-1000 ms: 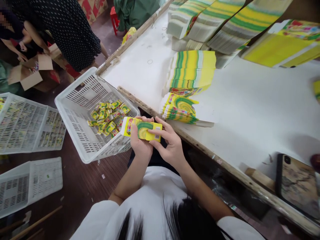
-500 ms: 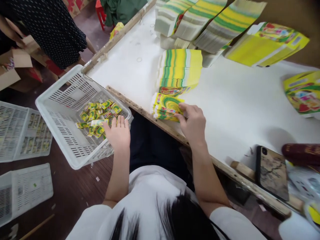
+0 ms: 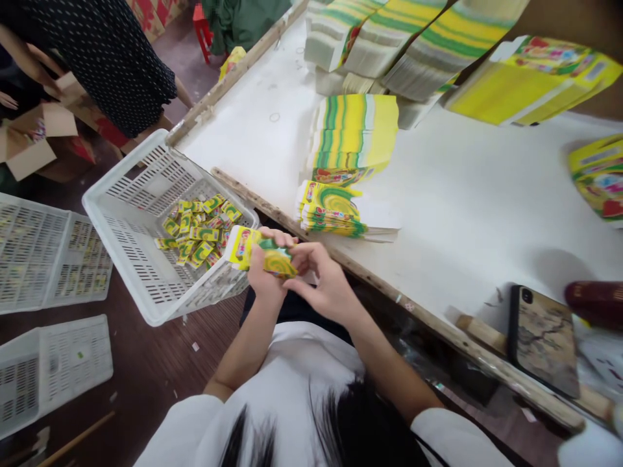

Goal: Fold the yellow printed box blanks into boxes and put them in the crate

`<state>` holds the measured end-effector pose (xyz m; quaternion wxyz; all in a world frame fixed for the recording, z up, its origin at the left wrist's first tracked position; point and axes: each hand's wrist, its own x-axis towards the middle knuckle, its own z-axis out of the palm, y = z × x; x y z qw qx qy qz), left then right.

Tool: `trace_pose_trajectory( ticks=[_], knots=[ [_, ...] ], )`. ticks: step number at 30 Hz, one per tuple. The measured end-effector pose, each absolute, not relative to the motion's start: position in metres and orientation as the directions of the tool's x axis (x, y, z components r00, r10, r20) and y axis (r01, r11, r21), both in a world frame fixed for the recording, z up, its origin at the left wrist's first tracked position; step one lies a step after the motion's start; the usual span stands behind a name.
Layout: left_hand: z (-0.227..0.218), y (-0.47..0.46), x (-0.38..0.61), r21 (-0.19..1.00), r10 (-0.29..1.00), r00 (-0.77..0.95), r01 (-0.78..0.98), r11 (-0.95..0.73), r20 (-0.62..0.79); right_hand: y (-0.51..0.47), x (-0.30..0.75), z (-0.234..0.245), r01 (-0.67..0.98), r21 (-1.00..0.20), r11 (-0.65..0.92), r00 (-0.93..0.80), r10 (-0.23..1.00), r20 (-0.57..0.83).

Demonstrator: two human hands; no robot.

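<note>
A small yellow and green printed carton (image 3: 246,246) is gripped in my left hand (image 3: 267,275), above the near rim of the basket. Its white flap end points left. My right hand (image 3: 321,279) has its fingers closed on the carton's right end; the fingertips are partly hidden behind it. Beyond my hands, a stack of flat cartons (image 3: 331,204) lies at the table's front edge. Below and to the left, a white plastic basket (image 3: 141,266) holds many small yellow and green boxes (image 3: 199,233).
Tall bundles of printed card (image 3: 384,39) stand at the back of the white table (image 3: 462,214). A phone (image 3: 545,340) lies at the right on the wooden edge. More crates (image 3: 58,370) sit on the floor at left, and another person (image 3: 111,65) stands beyond.
My right hand has brought a carton from the stack across to my left hand, which has moved right from over the basket and closed on it. The view has shifted slightly.
</note>
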<state>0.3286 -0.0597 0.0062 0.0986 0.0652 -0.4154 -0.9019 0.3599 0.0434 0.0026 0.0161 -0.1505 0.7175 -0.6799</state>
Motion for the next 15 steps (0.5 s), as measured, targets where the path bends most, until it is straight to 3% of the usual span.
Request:
trace_pose_trajectory(
  ticks=[4, 9, 15],
  knots=[
    [0.013, -0.066, 0.326, 0.804, -0.359, -0.928, 0.138, -0.579, -0.1, 0.031, 0.368, 0.001, -0.235, -0.971, 0.047, -0.93, -0.3, 0.21],
    [0.003, -0.071, 0.333, 0.865, -0.231, -0.969, 0.038, -0.501, -0.092, 0.036, 0.36, -0.007, -0.148, -0.989, -0.014, -0.985, -0.091, 0.149],
    [-0.003, -0.078, 0.33, 0.911, -0.39, -0.921, 0.166, -0.378, 0.005, 0.054, 0.353, 0.002, -0.276, -0.961, 0.01, -0.961, -0.01, 0.276]
  ],
)
